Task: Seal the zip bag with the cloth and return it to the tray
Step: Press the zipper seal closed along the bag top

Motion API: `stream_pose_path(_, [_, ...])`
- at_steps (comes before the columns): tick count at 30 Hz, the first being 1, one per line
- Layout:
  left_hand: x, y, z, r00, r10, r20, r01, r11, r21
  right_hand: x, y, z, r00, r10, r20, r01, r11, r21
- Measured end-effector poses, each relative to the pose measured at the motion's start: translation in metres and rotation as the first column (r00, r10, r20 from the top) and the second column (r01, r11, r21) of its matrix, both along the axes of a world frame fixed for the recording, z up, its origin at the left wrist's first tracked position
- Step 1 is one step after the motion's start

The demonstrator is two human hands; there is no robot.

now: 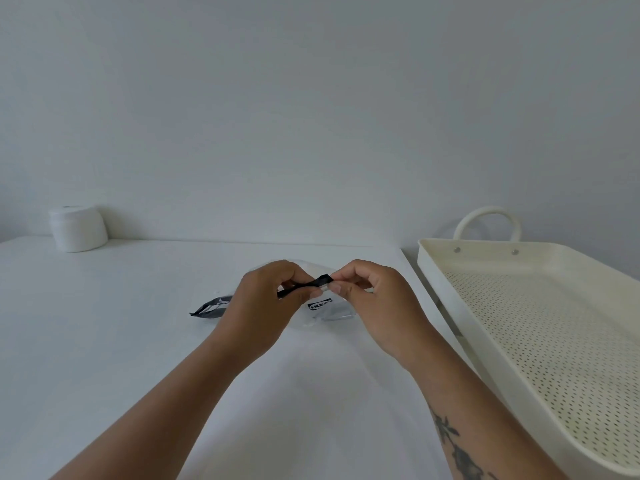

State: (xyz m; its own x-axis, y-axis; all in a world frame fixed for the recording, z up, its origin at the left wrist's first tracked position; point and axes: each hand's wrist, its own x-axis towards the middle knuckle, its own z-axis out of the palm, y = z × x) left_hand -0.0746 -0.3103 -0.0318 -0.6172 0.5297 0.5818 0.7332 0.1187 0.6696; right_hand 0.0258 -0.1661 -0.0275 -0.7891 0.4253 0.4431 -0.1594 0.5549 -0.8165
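- Left hand (266, 299) at centre of white table (104, 341), thumb and fingers pinched together on dark strip (304, 286) along top edge of zip bag (323, 306).
- Right hand (374, 296) just beside, fingertips likewise clamped on right end of same strip.
- Bag clear, with printed logo, held low over table between both hands; dark patterned corner showing left of left hand. Cloth inside not clearly discernible.
- Cream perforated tray (485, 358) at right, apart from bag, loop handle at far end.
- White roll (78, 228) at far left against wall.
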Motion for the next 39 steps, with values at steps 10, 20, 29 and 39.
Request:
stream_pose_path(10, [0.004, 0.000, 0.002, 0.998, -0.046, 0.038, 0.046, 0.999, -0.014, 0.001, 0.003, 0.001, 1.000, 0.016, -0.001, -0.016, 0.999, -0.028])
stream_pose_path(20, [0.002, 0.002, -0.003, 1.000, -0.013, 0.001, 0.013, 0.999, -0.047, -0.001, 0.004, -0.002, 0.999, 0.031, 0.025, -0.030, 0.999, -0.030])
stream_pose_path(29, [-0.003, 0.005, -0.010, 0.998, 0.005, -0.063, -0.010, 0.997, -0.080, -0.004, 0.003, -0.006, 0.999, 0.024, 0.025, -0.025, 0.998, 0.061])
stream_pose_path(39, [-0.006, 0.002, -0.009, 0.990, -0.008, -0.144, -0.010, 0.992, -0.124, -0.006, 0.003, -0.011, 0.998, 0.002, 0.056, -0.008, 0.994, 0.112])
